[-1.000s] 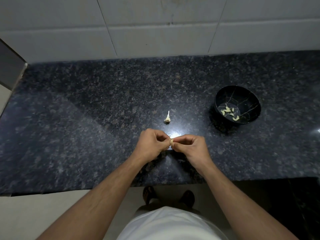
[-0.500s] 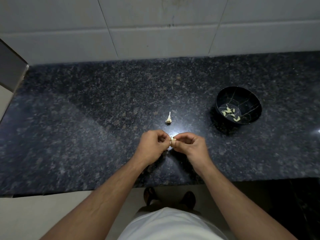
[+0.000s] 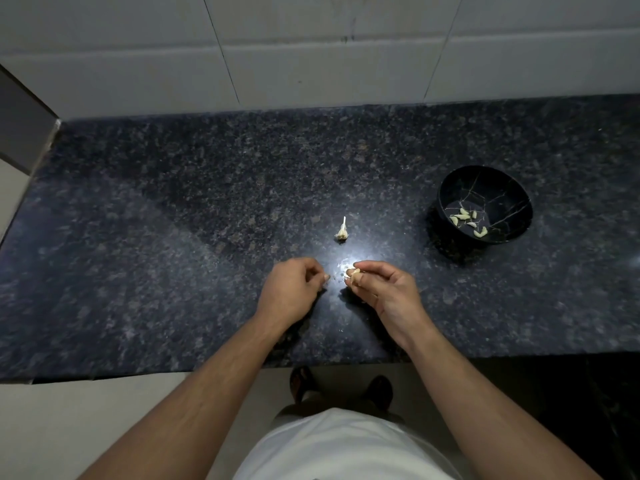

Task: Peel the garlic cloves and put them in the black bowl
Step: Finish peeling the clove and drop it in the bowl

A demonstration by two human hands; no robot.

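Observation:
My right hand (image 3: 384, 289) pinches a pale garlic clove (image 3: 354, 274) at its fingertips, just above the dark granite counter (image 3: 173, 254). A short gap to the left, my left hand (image 3: 292, 289) has its fingers curled; whether it holds a scrap of skin I cannot tell. The black bowl (image 3: 512, 192) stands at the right of the counter with several peeled cloves (image 3: 467, 220) inside. A bit of garlic stem and skin (image 3: 342, 231) lies on the counter beyond my hands.
A white tiled wall (image 3: 311, 64) backs the counter. The counter's front edge runs just under my forearms, with the floor and my feet below. A grey panel (image 3: 20, 126) stands at the far left.
My hands were together on the clove; they have now drawn apart, the clove staying with my right hand and the left moving a little to the left.

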